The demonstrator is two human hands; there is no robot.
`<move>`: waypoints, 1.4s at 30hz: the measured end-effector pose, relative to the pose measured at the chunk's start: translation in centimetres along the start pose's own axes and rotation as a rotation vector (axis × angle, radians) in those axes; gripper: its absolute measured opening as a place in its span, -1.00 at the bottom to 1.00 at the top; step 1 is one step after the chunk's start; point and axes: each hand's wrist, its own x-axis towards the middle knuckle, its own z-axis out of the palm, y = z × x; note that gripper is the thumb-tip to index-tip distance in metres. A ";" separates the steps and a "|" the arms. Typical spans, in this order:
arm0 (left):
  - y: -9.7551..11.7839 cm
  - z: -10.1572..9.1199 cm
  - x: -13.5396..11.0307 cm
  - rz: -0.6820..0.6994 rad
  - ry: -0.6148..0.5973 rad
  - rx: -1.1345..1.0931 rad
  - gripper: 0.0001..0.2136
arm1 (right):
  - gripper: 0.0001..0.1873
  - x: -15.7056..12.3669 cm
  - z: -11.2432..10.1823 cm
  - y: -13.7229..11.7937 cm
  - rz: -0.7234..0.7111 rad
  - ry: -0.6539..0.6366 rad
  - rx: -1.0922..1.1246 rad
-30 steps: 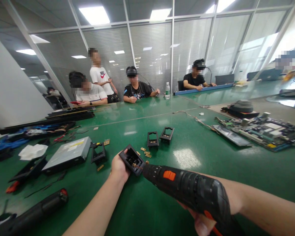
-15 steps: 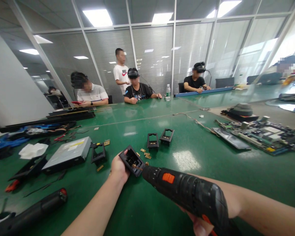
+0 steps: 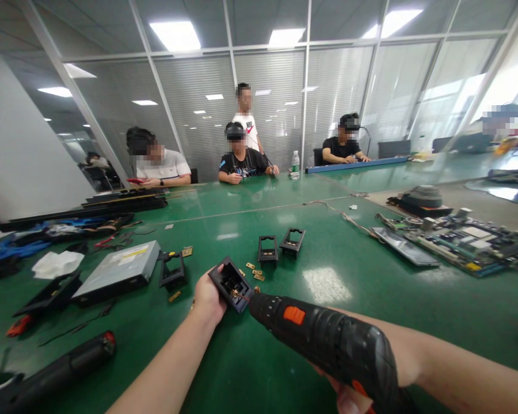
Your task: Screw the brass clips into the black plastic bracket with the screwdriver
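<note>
My left hand (image 3: 208, 299) is closed around a small black plastic housing (image 3: 230, 283), held tilted just above the green table (image 3: 349, 276). In my right hand (image 3: 349, 397), at the bottom right, is a black electric screwdriver with orange buttons (image 3: 328, 342). Its bit tip touches the inside of the housing. Small brass plates (image 3: 255, 272) lie on the table just beyond the housing. Two more black housings (image 3: 267, 248) (image 3: 292, 239) stand a little farther back.
A silver optical drive (image 3: 118, 272) and a black frame (image 3: 171, 269) lie to the left. A second black screwdriver (image 3: 60, 365) is at the bottom left. Circuit boards (image 3: 461, 238) are at the right. Several people sit or stand at the table's far end.
My hands, the housing and the screwdriver have stayed almost in place. The standing person in the white shirt has walked to the right behind the seated people.
</note>
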 end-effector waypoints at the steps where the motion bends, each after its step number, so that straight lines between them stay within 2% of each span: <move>1: 0.0 0.0 0.0 -0.001 -0.004 -0.001 -0.90 | -0.46 0.0 0.0 -0.1 -0.002 0.005 -0.001; 5: 0.0 -0.1 0.1 -0.014 -0.018 0.004 -0.88 | -0.45 0.1 0.2 -0.5 -0.004 0.006 -0.002; 11: 0.0 -0.1 0.0 -0.015 -0.020 0.003 -0.89 | -0.49 -0.1 0.5 -1.0 -0.076 0.109 0.068; 17: 0.0 0.0 0.0 -0.014 0.001 -0.006 -0.91 | -0.51 -0.1 0.5 -0.5 0.052 0.098 0.225; 21: 0.0 0.0 0.0 -0.012 0.011 -0.002 -0.91 | -0.46 -0.3 0.7 0.3 0.063 0.160 0.306; 29: 0.0 -0.1 0.1 -0.030 0.005 -0.026 -0.90 | -0.49 -0.3 0.4 0.2 0.148 0.152 0.237; 35: 0.1 0.0 0.1 -0.027 0.015 -0.024 -0.92 | -0.48 -0.2 0.6 0.4 0.037 0.132 0.210; 42: 0.0 0.0 0.0 -0.025 0.013 -0.019 -0.91 | -0.53 -0.1 0.3 -0.2 0.038 0.104 0.209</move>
